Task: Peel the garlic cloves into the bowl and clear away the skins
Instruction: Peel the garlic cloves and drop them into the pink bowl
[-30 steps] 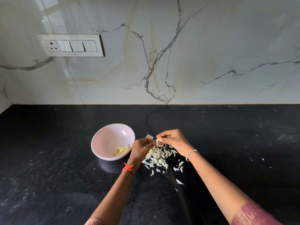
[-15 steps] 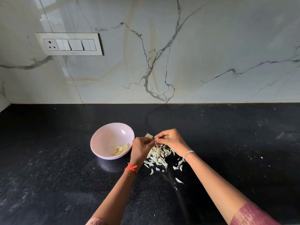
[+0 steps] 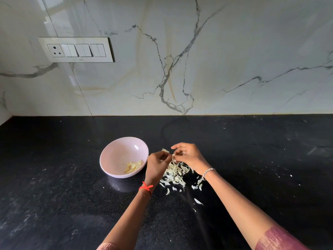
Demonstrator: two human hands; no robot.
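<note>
Glossy marble wall point(image 3: 234, 51), polished blk stone counter point(image 3: 54, 204), smooth bowl point(image 3: 117, 156), papery skins point(image 3: 175, 173).

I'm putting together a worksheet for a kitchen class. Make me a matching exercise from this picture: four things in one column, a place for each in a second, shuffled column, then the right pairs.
Column A
1. peeled cloves
2. loose skins
3. red thread
4. switch panel

Column B
a. on the marble wall
b. tied round the left wrist
c. inside the pink bowl
d. heaped on the black counter

Pairs: 1-c, 2-d, 3-b, 4-a
</note>
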